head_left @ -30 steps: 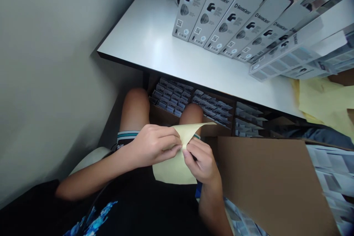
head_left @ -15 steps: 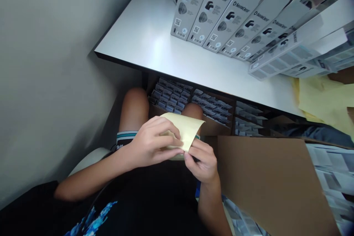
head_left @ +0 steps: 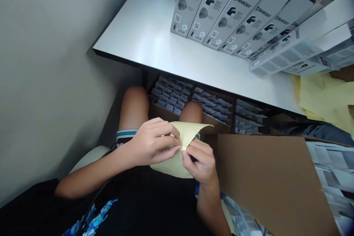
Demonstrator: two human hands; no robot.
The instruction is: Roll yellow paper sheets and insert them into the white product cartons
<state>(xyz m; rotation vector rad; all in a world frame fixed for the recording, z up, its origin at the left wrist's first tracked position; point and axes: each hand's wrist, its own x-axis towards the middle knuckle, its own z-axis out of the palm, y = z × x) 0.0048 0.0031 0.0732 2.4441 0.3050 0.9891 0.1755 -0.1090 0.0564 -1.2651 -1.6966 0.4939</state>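
Note:
A sheet of pale yellow paper [head_left: 173, 166] is bent between my hands over my lap, with one pointed corner sticking out to the right above my right hand. My left hand [head_left: 153, 143] grips its left side, fingers curled over the paper. My right hand [head_left: 199, 162] pinches the sheet from the other side, and the two sets of fingertips nearly meet at the middle. Part of the sheet is hidden behind my fingers.
A white table [head_left: 155, 40] stands ahead, with a row of grey SilverCrest boxes [head_left: 212, 11] on it. Below it are cardboard trays [head_left: 163, 110] of small packs. A cardboard flap [head_left: 265, 188] stands right, near yellow sheets [head_left: 326, 99]. A wall [head_left: 55, 62] stands left.
The sheet, curled up over my left hand half a second ago, now hangs lower toward my lap with a corner pointing right. My hands stay close together, and the view has shifted slightly.

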